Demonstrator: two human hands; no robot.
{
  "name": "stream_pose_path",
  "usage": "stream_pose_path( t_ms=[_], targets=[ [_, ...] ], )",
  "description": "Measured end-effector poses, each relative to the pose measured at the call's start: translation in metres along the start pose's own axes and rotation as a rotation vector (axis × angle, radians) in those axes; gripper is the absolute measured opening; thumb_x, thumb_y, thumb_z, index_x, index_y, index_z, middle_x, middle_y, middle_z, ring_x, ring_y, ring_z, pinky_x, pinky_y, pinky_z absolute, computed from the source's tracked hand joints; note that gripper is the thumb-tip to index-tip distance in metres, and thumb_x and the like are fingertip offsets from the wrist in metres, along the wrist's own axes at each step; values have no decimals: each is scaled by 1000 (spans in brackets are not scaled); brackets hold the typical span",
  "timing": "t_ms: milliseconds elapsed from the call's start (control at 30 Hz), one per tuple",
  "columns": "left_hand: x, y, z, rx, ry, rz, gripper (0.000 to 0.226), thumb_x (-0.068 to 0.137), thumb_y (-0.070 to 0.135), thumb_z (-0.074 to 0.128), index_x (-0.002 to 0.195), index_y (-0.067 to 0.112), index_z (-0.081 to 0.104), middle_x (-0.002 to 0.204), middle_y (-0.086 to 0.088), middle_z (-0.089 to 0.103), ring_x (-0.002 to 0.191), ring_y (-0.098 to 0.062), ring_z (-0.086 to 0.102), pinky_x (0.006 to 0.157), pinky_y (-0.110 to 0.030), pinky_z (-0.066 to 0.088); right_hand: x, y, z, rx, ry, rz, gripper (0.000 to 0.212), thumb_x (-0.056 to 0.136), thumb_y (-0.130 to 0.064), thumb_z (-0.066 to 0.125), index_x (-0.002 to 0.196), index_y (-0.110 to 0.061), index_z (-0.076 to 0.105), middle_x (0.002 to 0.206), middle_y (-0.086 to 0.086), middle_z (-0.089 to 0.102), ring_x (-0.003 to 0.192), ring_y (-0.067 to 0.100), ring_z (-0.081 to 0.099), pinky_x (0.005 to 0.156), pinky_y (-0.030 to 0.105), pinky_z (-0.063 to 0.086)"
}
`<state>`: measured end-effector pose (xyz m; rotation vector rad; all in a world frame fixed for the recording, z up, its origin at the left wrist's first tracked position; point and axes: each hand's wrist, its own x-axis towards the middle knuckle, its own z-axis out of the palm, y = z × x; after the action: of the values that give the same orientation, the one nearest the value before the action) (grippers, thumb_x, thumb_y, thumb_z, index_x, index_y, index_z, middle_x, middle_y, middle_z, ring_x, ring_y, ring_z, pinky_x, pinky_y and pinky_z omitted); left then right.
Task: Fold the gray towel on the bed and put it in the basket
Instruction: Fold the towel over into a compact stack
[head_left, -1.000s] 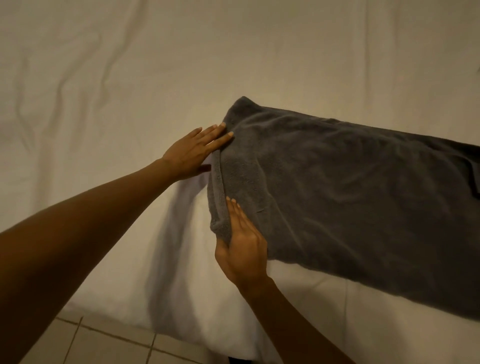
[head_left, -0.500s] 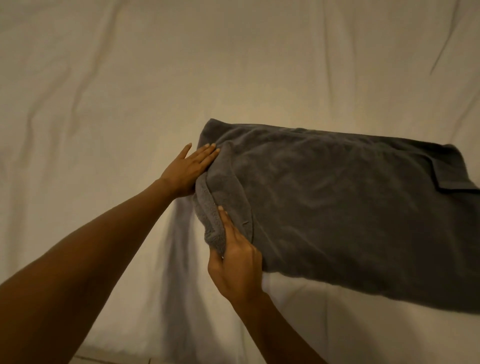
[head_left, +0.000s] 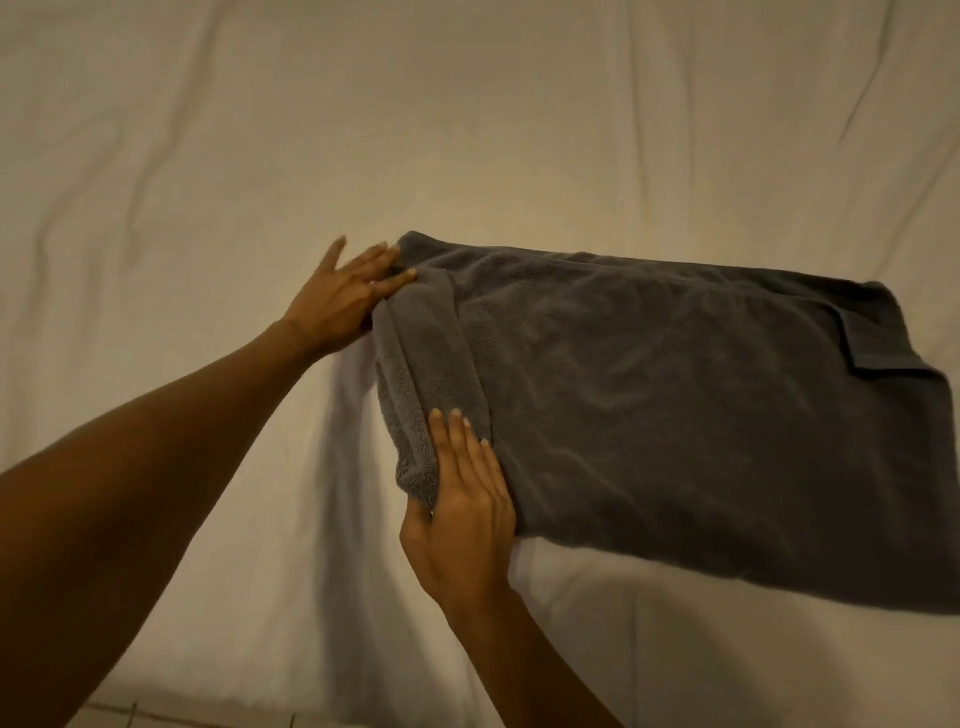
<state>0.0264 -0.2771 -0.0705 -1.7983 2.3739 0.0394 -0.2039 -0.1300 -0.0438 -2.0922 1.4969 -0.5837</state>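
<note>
A gray towel (head_left: 675, 415) lies folded into a long rectangle on the bed, stretching from the middle to the right edge of view. Its left end is doubled over in a narrow strip. My left hand (head_left: 343, 301) touches the far left corner of the towel with fingers spread. My right hand (head_left: 462, 499) grips the near left corner, fingers flat on top and thumb under the fold. A small flap is turned over at the towel's far right corner. No basket is in view.
The white bed sheet (head_left: 467, 130) is wrinkled and fills most of the view. The bed's near edge drops to a tiled floor (head_left: 156, 719) at the bottom left.
The view has shifted so more of the towel's right end shows. My left hand's fingers have spread at the far corner. My right hand stays on the near corner.
</note>
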Motion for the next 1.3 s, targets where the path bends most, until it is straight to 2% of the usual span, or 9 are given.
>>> stream_pose_path(
  t_ms=[100,400,567,667,800,967,1133,1233,1300],
  targets=[
    [28,11,-32,11,-36,54,65,91,46,49,147,28,23,156,-14,19,143,-29,22,115,-53,5,7,4,-15,-88,50,46,65,78,-42,39,136,-12,40,136,11,52,125,23,50,108,37,26],
    [101,101,-90,106,19,82,46,90,33,56,133,17,48,154,-16,23,142,-31,23,113,-61,10,17,60,-84,-37,227,272,64,80,-36,36,138,-9,40,143,9,44,133,24,39,109,38,15],
    [163,176,-119,186,-7,162,43,91,33,54,132,22,46,157,-12,15,145,-30,13,114,-61,1,18,109,-132,-44,327,383,63,85,-43,32,140,-13,36,148,8,36,138,23,28,115,43,18],
    [201,229,-133,226,-2,244,46,89,33,57,132,23,45,158,-11,11,145,-30,9,114,-63,3,14,145,-162,-48,399,454,60,88,-43,32,141,-14,37,149,7,35,139,21,25,114,45,18],
    [244,314,-145,270,-65,338,49,88,33,59,134,23,43,159,-10,4,146,-30,3,112,-66,1,-1,193,-194,-74,513,506,65,87,-38,40,141,-17,11,145,11,41,135,27,32,110,49,25],
    [279,395,-142,334,-59,448,52,90,35,55,137,24,37,159,-8,5,145,-33,4,108,-71,3,-28,246,-223,-98,597,586,69,83,-32,48,138,-16,9,138,18,48,129,35,40,104,54,30],
    [308,464,-143,333,-5,553,44,93,26,52,135,20,40,158,-10,5,145,-31,7,110,-69,4,-44,290,-243,-49,693,705,60,85,-28,51,137,0,39,136,20,49,131,32,35,106,52,31],
    [319,478,-133,301,15,534,55,94,30,50,143,20,28,159,-9,3,146,-27,8,111,-63,0,-51,312,-244,-57,672,813,64,87,-38,48,133,6,42,138,23,47,132,35,34,110,44,25],
    [320,470,-125,246,7,462,60,94,32,50,146,18,23,159,-9,5,145,-27,9,113,-60,-1,-57,326,-241,-160,607,825,68,86,-45,43,136,1,41,142,22,42,135,35,31,111,39,15]
  ],
)
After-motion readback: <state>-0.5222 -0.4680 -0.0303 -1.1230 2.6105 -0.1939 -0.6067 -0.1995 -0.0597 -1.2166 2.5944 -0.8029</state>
